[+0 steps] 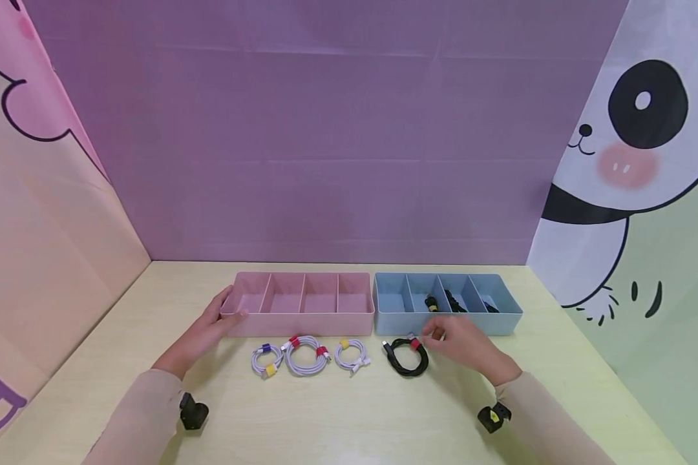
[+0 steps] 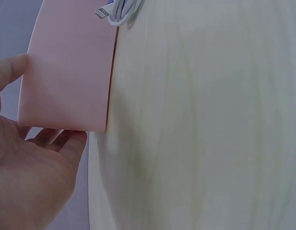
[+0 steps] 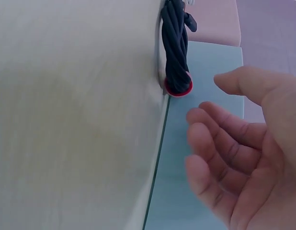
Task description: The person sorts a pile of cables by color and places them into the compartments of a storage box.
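Note:
My left hand [image 1: 212, 321] grips the left end of a pink divided storage box [image 1: 302, 325]. In the left wrist view its thumb rests at the box's upper edge, with the fingers against the end wall. My right hand [image 1: 456, 339] is in front of a blue divided storage box [image 1: 401, 325], holding nothing, its fingers loosely bent. Just left of that hand a coiled black cable [image 1: 392, 360] with a red strap lies on the table. The right wrist view shows a gap between the fingertips and the black cable [image 3: 175, 48].
Three coiled white cables lie before the pink box: one with blue and yellow straps [image 1: 254, 365], one with red straps [image 1: 306, 371], one with a yellow strap [image 1: 338, 358]. Dark cables [image 1: 454, 302] sit in several blue-box compartments. A purple backdrop [image 1: 337, 155] stands behind.

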The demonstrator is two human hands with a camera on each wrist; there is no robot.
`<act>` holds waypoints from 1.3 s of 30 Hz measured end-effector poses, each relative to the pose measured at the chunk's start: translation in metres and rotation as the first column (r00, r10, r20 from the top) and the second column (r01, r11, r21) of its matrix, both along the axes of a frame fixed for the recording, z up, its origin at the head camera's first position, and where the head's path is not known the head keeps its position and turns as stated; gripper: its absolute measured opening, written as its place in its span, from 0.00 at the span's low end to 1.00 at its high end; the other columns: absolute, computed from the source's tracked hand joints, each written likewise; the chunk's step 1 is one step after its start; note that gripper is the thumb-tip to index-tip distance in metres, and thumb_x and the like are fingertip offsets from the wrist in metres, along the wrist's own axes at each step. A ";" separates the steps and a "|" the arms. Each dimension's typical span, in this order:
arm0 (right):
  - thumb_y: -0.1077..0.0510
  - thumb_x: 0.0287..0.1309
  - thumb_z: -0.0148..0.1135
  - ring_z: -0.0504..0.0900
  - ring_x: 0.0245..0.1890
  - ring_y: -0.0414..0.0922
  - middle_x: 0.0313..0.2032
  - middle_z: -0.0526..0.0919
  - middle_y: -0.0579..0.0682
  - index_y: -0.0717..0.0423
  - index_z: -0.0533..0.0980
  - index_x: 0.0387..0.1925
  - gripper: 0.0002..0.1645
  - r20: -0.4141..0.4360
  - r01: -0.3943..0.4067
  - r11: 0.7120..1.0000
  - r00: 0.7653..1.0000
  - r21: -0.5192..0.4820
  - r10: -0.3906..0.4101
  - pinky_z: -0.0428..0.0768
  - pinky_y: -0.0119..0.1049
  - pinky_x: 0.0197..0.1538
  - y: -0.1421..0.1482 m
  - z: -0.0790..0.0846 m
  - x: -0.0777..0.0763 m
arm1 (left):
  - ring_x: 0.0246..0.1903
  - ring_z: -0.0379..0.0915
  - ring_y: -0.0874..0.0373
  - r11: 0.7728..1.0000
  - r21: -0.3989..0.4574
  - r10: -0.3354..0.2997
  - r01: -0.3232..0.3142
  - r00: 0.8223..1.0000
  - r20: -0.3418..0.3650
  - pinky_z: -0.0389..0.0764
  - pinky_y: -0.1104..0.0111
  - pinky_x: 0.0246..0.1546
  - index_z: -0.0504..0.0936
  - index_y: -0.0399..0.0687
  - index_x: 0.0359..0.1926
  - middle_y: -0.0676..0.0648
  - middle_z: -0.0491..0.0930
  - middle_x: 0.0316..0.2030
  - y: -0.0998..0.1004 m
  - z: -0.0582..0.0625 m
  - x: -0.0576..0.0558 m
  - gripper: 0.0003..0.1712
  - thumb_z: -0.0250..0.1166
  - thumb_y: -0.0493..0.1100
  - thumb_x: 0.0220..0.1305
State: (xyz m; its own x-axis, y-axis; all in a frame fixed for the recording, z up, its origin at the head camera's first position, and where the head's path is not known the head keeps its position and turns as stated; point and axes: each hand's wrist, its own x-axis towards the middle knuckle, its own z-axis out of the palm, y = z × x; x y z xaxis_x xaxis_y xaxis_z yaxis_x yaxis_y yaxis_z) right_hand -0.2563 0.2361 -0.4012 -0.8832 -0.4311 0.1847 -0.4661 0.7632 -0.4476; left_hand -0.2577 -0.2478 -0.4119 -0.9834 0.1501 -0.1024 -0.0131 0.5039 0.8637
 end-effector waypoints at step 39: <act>0.53 0.59 0.69 0.69 0.23 0.40 0.22 0.74 0.43 0.52 0.79 0.25 0.10 0.182 0.106 0.990 0.976 0.093 -0.121 0.67 0.34 0.26 -0.015 -0.009 0.002 | 0.74 0.34 0.29 1.000 -0.006 0.004 -0.004 1.000 0.004 0.44 0.30 0.66 0.29 0.49 0.80 0.31 0.34 0.77 0.001 0.002 0.002 0.55 0.53 0.66 0.73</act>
